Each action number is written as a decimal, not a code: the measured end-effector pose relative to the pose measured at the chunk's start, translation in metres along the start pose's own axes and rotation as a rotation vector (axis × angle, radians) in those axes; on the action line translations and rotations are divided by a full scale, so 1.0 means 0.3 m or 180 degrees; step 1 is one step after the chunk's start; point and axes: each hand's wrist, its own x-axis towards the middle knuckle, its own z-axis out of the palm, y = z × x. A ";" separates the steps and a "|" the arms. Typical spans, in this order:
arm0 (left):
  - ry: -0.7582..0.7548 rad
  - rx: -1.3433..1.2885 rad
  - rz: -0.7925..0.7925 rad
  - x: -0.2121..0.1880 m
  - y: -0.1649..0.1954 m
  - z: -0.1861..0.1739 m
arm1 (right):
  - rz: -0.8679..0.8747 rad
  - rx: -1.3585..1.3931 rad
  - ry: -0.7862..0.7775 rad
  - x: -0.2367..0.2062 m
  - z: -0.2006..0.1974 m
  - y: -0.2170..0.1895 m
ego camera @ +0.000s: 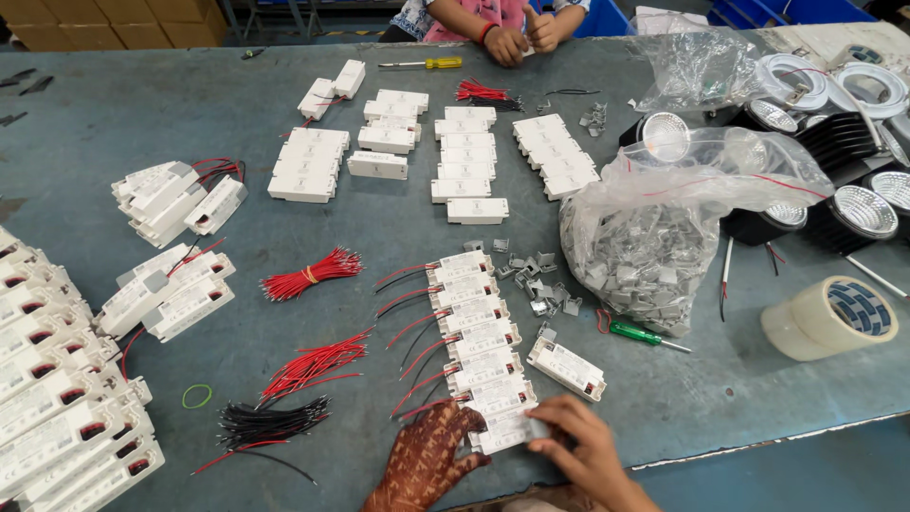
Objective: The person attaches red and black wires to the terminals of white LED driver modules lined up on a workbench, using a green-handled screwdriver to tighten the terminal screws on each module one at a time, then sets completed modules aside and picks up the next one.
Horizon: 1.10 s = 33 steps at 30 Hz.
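My left hand (424, 458) and my right hand (580, 448) meet at the near table edge on a white rectangular driver box (502, 431). The left hand's fingers press the box's left end, where red and black wires come out. The right hand pinches its right end. This box is the nearest one in a row of several white wired boxes (474, 327) running away from me. One more white box (567, 366) lies apart, just right of the row.
Bundles of red wires (311, 273) and black wires (270, 422) lie left. A clear bag of grey metal clips (645, 256), a green screwdriver (645, 334) and a tape roll (834, 318) lie right. Stacked white boxes (57, 398) fill the left edge. Another person's hands (521, 36) rest at the far side.
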 end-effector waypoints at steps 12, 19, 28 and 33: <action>-0.0081 0.0281 0.0166 0.128 -0.002 -0.111 | 0.0254 -0.1834 0.1726 -0.015 -0.292 -0.065; 0.0099 0.0144 0.0226 0.188 0.048 -0.225 | 0.0812 -0.1816 0.0882 -0.065 -0.277 0.053; 0.0287 0.0330 0.0126 0.204 0.039 -0.231 | 0.1370 -0.1331 0.0494 -0.040 -0.315 -0.007; 0.0249 0.0398 0.0008 0.172 0.001 -0.184 | 0.0487 -0.0699 0.0447 0.075 -0.183 -0.121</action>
